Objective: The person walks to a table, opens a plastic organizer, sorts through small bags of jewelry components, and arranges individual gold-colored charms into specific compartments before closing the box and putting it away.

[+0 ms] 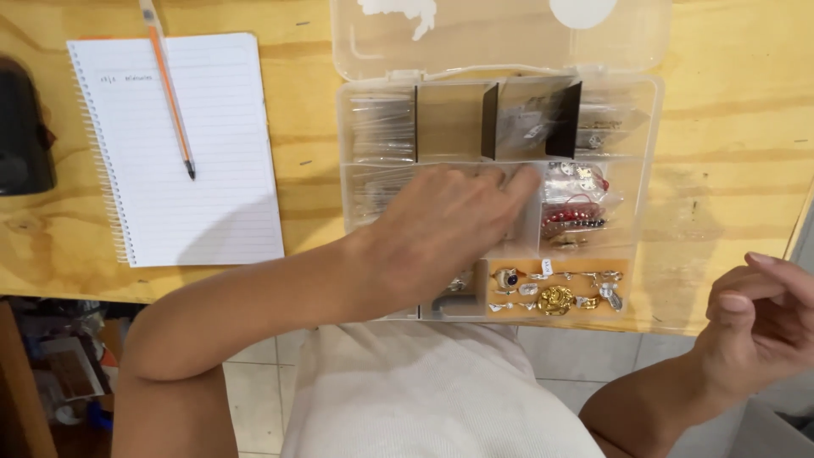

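Observation:
A clear plastic compartment box (649, 187) lies open on the wooden table, its lid (500, 38) folded back. My left hand (441, 229) reaches over the middle row, fingertips down in a compartment next to small bags of red and dark beads (575, 214); what the fingers touch is hidden. An orange-lined compartment (555, 288) at the front holds several small metal charms and a gold flower piece. My right hand (759, 318) hovers off the table's right edge, fingers loosely curled, holding nothing visible.
A spiral notebook (182, 153) with an orange pencil (170, 89) on it lies to the left. A black object (21, 127) sits at the far left edge. The box's back row holds dark dividers (490, 119) and small clear bags. Tiled floor shows below the table.

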